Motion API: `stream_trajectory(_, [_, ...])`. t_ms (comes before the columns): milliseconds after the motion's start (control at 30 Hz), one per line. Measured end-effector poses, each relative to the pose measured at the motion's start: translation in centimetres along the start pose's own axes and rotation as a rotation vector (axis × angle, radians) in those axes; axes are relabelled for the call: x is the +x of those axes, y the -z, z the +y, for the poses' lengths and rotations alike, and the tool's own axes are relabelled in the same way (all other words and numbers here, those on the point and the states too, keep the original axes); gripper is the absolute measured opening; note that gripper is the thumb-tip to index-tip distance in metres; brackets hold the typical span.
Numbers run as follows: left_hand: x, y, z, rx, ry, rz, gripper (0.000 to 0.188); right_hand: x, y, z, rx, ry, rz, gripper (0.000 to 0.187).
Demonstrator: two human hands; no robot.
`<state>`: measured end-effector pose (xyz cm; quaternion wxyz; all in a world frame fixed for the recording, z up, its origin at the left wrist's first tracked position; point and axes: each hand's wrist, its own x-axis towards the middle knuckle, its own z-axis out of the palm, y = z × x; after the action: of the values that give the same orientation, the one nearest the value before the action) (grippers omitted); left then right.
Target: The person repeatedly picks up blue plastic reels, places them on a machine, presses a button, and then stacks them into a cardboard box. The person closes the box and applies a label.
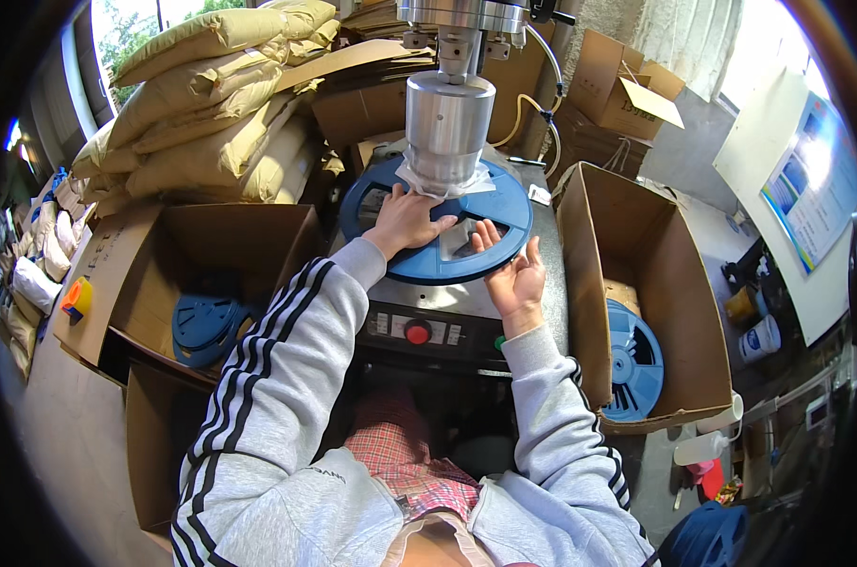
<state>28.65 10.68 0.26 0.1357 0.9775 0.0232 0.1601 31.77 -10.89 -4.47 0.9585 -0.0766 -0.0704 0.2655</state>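
A blue plastic reel [461,267] with spokes and wide openings lies level under a shiny metal press head [449,128]. Crumpled clear film hangs around the head's lower end, close to the reel's middle. My left hand [406,225] rests on the left part of the reel, thumb stretched to the right and fingers spread toward the hub; some fingertips are hidden. At the reel's front right edge, my right hand [515,281] is turned palm up and open. Its fingers reach in at an opening of the reel, and its thumb points up beside the rim.
A red button [417,331] sits on the machine's front panel. To the left, a cardboard box [286,227] holds blue reel parts [206,326]; another box [589,283] at right holds a blue reel [633,364]. Stacked tan sacks [201,123] stand behind. More blue reels [707,537] lie lower right.
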Motion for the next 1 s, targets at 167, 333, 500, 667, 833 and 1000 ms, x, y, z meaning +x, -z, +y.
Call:
stream_trajectory(167, [-0.2,1.0,-0.3,0.05,0.01,-0.119,0.058,0.3,-0.4,-2.1,-0.435,0.08,0.161,0.037])
stream_trajectory(333, [0.0,0.1,0.5,0.129,0.006,-0.11,0.053,1.1,1.5,-3.2,-0.572,0.069,0.183,0.031])
stream_trajectory(500, [0.0,0.4,-0.5,0.114,0.011,-0.137,0.047,0.3,-1.0,-2.6,-1.533,0.823,0.259,0.043])
stream_trajectory(667, [0.6,-0.5,-0.1,0.144,-0.018,-0.127,0.046,3.1,-3.3,-0.5,-2.253,0.689,-0.604,0.038])
stream_trajectory(833, [0.6,0.4,-2.0,0.125,-0.05,-0.216,0.049,5.2,-3.7,0.7,-2.652,0.532,-0.692,0.031])
stream_trajectory(1000, [-5.9,4.7,-7.4,-0.092,-0.069,0.041,0.057,-0.9,-4.3,-2.4,-2.275,0.767,-0.332,0.046])
